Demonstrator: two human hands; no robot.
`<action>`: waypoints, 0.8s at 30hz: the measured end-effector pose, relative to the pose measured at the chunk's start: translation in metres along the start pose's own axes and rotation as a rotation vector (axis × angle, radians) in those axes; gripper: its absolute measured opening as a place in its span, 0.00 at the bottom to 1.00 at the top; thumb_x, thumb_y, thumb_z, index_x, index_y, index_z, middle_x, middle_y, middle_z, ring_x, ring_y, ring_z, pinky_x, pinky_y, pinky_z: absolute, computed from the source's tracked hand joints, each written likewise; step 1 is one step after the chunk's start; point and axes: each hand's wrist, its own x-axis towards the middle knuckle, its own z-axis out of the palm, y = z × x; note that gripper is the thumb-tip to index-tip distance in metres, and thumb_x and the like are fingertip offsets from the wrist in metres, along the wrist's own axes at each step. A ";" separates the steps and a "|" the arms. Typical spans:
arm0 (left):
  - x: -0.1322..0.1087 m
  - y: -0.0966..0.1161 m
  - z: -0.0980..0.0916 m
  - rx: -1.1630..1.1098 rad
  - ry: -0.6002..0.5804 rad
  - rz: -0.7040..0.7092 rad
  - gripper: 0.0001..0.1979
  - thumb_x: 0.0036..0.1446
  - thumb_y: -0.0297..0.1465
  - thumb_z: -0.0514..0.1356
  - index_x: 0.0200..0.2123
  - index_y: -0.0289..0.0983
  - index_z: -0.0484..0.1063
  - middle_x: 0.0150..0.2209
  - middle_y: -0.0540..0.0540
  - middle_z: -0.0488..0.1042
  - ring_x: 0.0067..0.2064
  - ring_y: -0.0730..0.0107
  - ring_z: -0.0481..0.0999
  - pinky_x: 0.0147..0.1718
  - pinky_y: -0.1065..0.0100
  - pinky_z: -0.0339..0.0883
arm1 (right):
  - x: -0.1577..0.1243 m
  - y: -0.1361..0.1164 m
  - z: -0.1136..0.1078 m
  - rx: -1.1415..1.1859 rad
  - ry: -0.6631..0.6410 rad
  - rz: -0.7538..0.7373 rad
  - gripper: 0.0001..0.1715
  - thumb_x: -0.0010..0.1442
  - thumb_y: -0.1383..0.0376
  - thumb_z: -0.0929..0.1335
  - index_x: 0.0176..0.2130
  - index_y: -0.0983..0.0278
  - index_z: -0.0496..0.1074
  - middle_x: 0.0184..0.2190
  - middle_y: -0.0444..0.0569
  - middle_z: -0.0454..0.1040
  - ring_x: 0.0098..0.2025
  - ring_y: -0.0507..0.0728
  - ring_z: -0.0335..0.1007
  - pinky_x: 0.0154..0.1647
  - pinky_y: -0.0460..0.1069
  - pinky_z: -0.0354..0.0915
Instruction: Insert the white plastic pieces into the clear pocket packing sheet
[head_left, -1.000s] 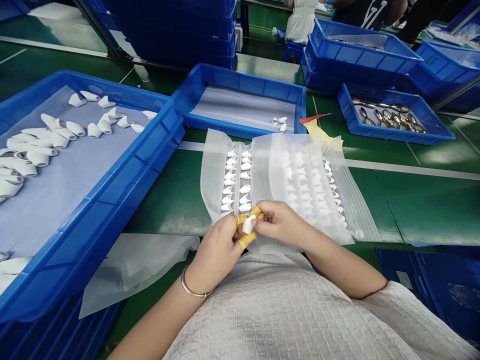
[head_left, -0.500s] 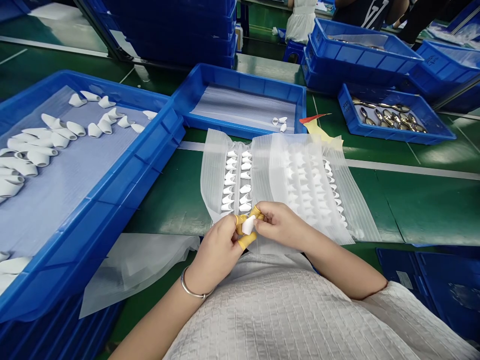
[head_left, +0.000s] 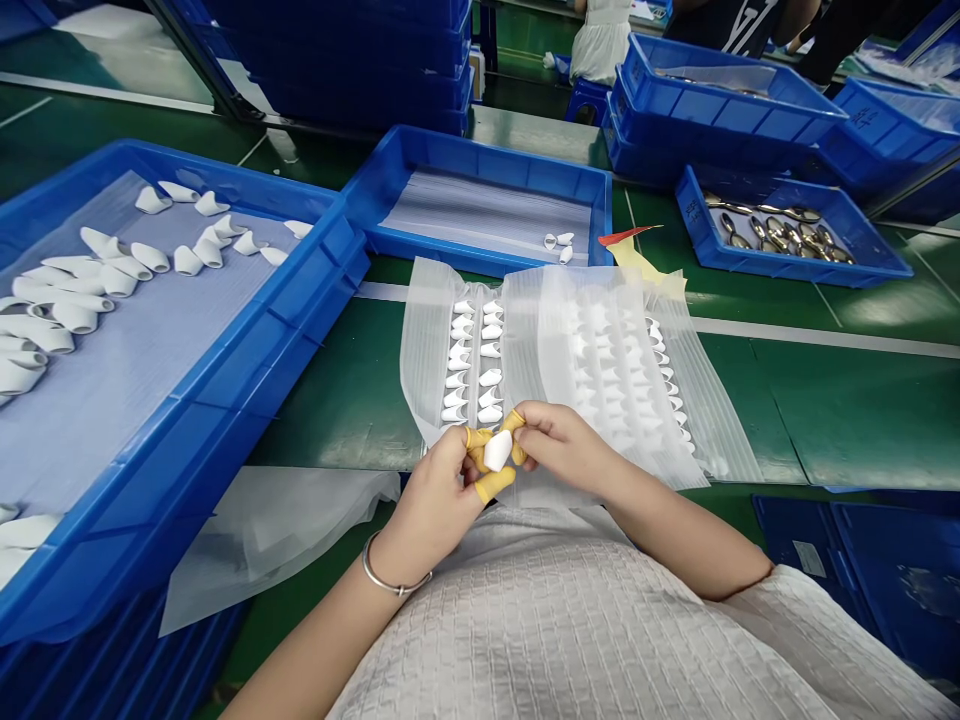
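My left hand (head_left: 439, 495) and my right hand (head_left: 564, 445) meet at the near table edge, both pinching one small white plastic cap (head_left: 496, 451) between fingertips covered in yellow finger cots. Just beyond the hands lies a clear ribbed plastic sheet (head_left: 570, 370) with rows of white caps (head_left: 474, 360) tucked into its pockets. A silver bracelet sits on my left wrist.
A large blue tray (head_left: 225, 370) at left holds loose white caps (head_left: 112, 270) on a liner. Another blue tray (head_left: 487, 205) behind the sheet holds a few caps. A blue bin (head_left: 787, 240) at right contains metal parts. Stacked blue crates and seated people are at the back.
The white cap has turned slightly between my fingertips and the hands shifted a little upward. Nothing else moved.
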 end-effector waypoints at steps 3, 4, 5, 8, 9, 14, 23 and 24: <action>0.001 0.001 0.001 -0.004 0.006 -0.009 0.13 0.54 0.39 0.65 0.34 0.39 0.65 0.27 0.54 0.66 0.28 0.72 0.66 0.27 0.68 0.62 | -0.002 0.001 0.004 -0.025 0.030 -0.022 0.07 0.63 0.61 0.66 0.34 0.62 0.67 0.28 0.42 0.69 0.29 0.52 0.66 0.31 0.48 0.65; 0.001 0.001 0.001 -0.001 0.006 -0.011 0.14 0.53 0.39 0.65 0.33 0.39 0.65 0.27 0.54 0.66 0.28 0.72 0.66 0.27 0.68 0.62 | -0.002 0.002 0.005 -0.073 0.046 -0.038 0.10 0.62 0.59 0.69 0.35 0.62 0.66 0.28 0.42 0.69 0.29 0.52 0.65 0.30 0.47 0.64; 0.001 0.001 0.001 0.002 0.007 -0.012 0.14 0.53 0.39 0.65 0.33 0.39 0.64 0.28 0.54 0.67 0.28 0.72 0.66 0.27 0.68 0.62 | -0.003 0.003 0.007 -0.129 0.061 -0.053 0.13 0.60 0.57 0.71 0.35 0.61 0.65 0.28 0.41 0.68 0.30 0.52 0.64 0.29 0.47 0.63; 0.000 0.001 0.002 -0.020 0.008 -0.007 0.14 0.54 0.39 0.65 0.33 0.39 0.65 0.28 0.54 0.67 0.28 0.72 0.67 0.27 0.68 0.63 | -0.002 0.005 0.008 -0.231 0.079 -0.095 0.19 0.61 0.52 0.71 0.31 0.61 0.63 0.27 0.40 0.66 0.29 0.51 0.62 0.28 0.46 0.60; 0.000 0.001 0.002 -0.038 0.010 -0.006 0.14 0.53 0.39 0.66 0.33 0.39 0.65 0.28 0.54 0.67 0.28 0.72 0.67 0.27 0.68 0.63 | 0.000 0.006 0.007 -0.220 0.068 -0.100 0.20 0.64 0.51 0.69 0.30 0.62 0.63 0.26 0.41 0.66 0.28 0.51 0.63 0.28 0.47 0.60; -0.001 0.000 0.004 -0.144 0.018 -0.001 0.14 0.52 0.38 0.67 0.37 0.39 0.68 0.29 0.54 0.68 0.30 0.71 0.69 0.30 0.67 0.66 | 0.013 0.017 -0.006 -0.058 0.131 -0.033 0.20 0.68 0.50 0.63 0.32 0.62 0.65 0.24 0.41 0.67 0.24 0.51 0.65 0.28 0.48 0.63; 0.000 -0.002 0.004 -0.069 0.033 0.005 0.13 0.54 0.37 0.66 0.36 0.39 0.67 0.28 0.54 0.67 0.28 0.71 0.68 0.29 0.67 0.64 | -0.001 0.002 -0.007 0.057 0.099 -0.022 0.12 0.62 0.56 0.69 0.36 0.62 0.69 0.27 0.41 0.68 0.27 0.50 0.64 0.30 0.48 0.63; 0.001 -0.002 0.004 -0.040 0.030 0.002 0.12 0.54 0.37 0.65 0.35 0.39 0.66 0.28 0.54 0.67 0.28 0.71 0.68 0.28 0.67 0.64 | -0.003 0.001 -0.005 0.033 0.085 -0.021 0.11 0.62 0.57 0.69 0.36 0.62 0.70 0.27 0.41 0.68 0.27 0.50 0.64 0.30 0.48 0.63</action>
